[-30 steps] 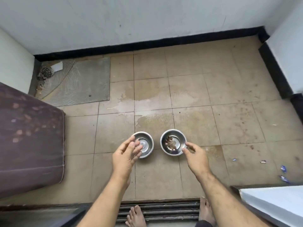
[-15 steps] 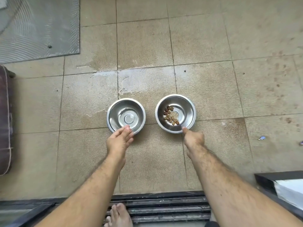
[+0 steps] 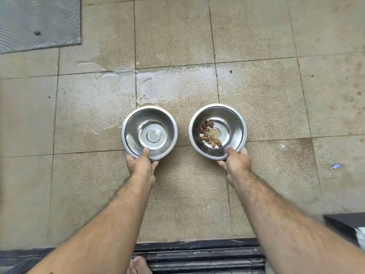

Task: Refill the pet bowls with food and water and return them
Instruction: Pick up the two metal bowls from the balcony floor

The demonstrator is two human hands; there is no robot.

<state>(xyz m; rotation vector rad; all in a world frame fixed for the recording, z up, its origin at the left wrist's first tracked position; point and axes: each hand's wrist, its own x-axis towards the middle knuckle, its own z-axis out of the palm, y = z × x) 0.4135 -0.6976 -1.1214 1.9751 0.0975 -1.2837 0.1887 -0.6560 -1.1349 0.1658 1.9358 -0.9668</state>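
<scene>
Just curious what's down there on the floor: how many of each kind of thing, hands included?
Steel bowls: 2, the left bowl bare, the right bowl holding kibble
Hands: 2, left hand, right hand
Grey mats: 1, grey mat
Total: 5

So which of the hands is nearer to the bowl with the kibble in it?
Right. The right hand grips the near rim of the kibble bowl, thumb over the edge. The left hand holds the other bowl, which sits beside it.

Empty bowl [image 3: 149, 131] sits left of bowl [image 3: 217, 129] holding kibble [image 3: 209, 133].
</scene>
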